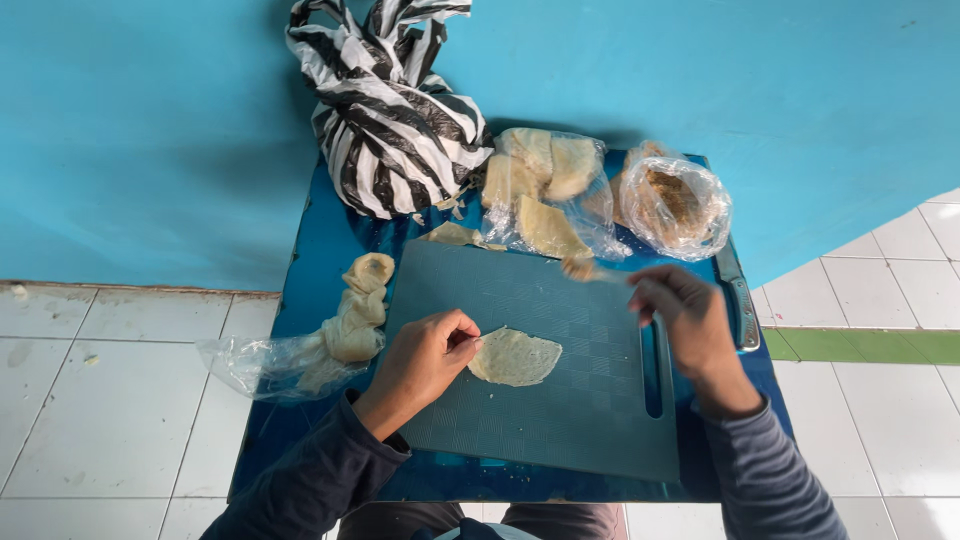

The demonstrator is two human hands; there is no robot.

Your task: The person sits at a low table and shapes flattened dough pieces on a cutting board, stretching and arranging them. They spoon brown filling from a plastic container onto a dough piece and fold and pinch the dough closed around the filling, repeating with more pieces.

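A person sits at a small blue worktop (330, 250) set against a turquoise wall (150, 130), seen from above by a camera on their head. A dark teal cutting board (560, 400) lies in the middle of the worktop, its handle slot toward the right. On the board rests a thin, pale, roughly half-round wrapper (517, 358). The left hand (425, 362), in a dark long sleeve, sits at the wrapper's left edge with its grip nearly closed: thumb and fingertips are pinched together on that edge, the other fingers curled in. The right hand (688, 318) hovers above the board's upper right part, fingers bent inward in a loose, half-closed grip; a blurred pale scrap (582, 268) shows just beside its fingertips, and whether the fingers actually hold it cannot be told. Behind the board, at the far edge of the worktop, stands a knotted black-and-white striped bag (390, 120). To its right lies a clear bag (545, 190) of pale folded sheets, and further right another clear bag (675, 205) with brownish filling inside. On the left of the worktop, a twisted pale roll (358, 310) lies partly inside crumpled clear plastic (255, 365) that hangs over the worktop's left edge. White floor tiles (110, 400) surround the worktop.
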